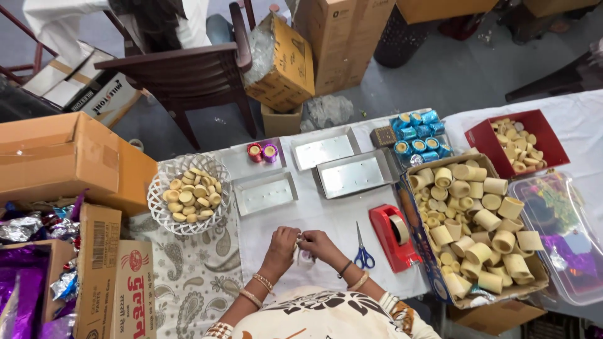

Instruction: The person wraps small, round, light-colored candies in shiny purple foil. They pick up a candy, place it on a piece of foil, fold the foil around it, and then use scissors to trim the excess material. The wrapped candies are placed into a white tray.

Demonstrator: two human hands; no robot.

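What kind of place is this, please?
Probably a small home workshop for hand-wrapping or packing: a cardboard box of cream wax cups, shiny blue wrapped cups, empty silver metal trays and a red tape dispenser on a cloth-covered table.

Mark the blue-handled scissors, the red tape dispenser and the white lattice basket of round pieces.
Blue-handled scissors (363, 257), head view, on the blue handles.
Red tape dispenser (388, 240), head view, on its red body.
White lattice basket (162, 183), head view, on its left rim.
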